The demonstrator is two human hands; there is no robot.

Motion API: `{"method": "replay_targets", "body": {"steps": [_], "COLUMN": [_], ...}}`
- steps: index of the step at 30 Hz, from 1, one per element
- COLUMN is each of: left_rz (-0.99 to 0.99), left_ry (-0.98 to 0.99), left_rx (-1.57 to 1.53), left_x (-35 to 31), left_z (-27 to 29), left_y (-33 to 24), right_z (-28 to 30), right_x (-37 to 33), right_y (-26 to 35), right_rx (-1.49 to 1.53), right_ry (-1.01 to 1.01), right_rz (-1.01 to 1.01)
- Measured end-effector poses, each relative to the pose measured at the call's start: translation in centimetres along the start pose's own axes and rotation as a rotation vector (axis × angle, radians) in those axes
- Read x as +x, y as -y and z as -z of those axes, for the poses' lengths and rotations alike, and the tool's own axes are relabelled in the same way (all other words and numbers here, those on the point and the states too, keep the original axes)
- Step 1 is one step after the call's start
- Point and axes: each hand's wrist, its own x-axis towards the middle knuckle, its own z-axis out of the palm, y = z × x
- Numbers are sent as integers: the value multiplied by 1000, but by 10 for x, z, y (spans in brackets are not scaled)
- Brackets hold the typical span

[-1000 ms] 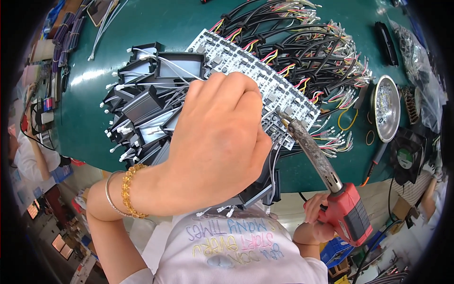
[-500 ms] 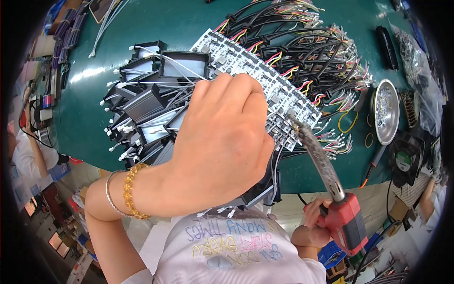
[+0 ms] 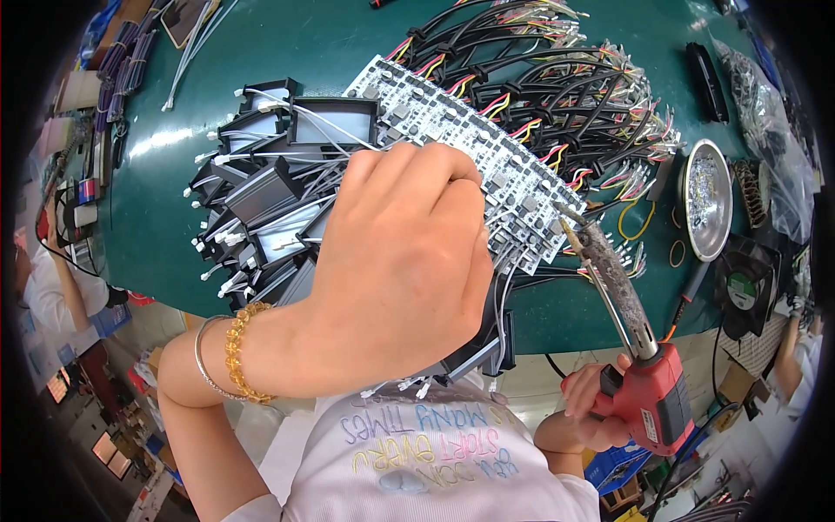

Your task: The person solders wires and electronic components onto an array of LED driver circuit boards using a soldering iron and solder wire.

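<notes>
A white circuit board panel [image 3: 513, 165], covered with small parts, lies slantwise on the table. My left hand [image 3: 409, 252] is closed over its near side, fingertips bent down and hidden behind the knuckles; what they pinch does not show. Thin grey wires [image 3: 509, 270] run from the board's near right edge down past that hand. At lower right my right hand [image 3: 596, 404] grips a red and black soldering gun [image 3: 661, 400]. Its metal tip [image 3: 570, 226] points up and left, close to the board's right end; whether it touches cannot be told.
Black open housings with grey plug-ended leads [image 3: 261, 191] pile up left of the board. Beyond it lie bundles of black cables [image 3: 557, 96]. At right are a metal dish [image 3: 709, 200], a small fan [image 3: 746, 287] and a plastic bag [image 3: 765, 130], all on the green table [image 3: 174, 252].
The soldering gun has moved right, and its tip has drawn off from the board's near edge toward its right end. The board and my left hand have shifted slightly left.
</notes>
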Motion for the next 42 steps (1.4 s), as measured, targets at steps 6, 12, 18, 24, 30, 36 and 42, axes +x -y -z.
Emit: {"method": "replay_targets", "body": {"steps": [6, 12, 18, 24, 30, 36, 42], "left_rz": [-12, -15, -7, -11, -19, -23, -26], "left_ry": [17, 15, 23, 24, 22, 16, 19], "left_rx": [56, 80, 98, 111, 109, 101, 121], "left_x": [1, 0, 1, 2, 1, 1, 2], "left_z": [0, -2, -2, -2, -4, -4, -5], "left_y": [-2, -2, -3, -3, -2, -3, -3], "right_z": [1, -24, -29, -26, -17, -16, -16], "right_x": [2, -4, -4, -2, -1, -6, -7], "right_y": [1, 7, 2, 4, 4, 8, 4], "right_rx": [-35, 36, 6, -199, -427, -101, -111], "right_ry": [75, -412, -519, -417, -283, -246, -217], "right_rz": [-7, -174, -185, -170, -66, -106, -82]}}
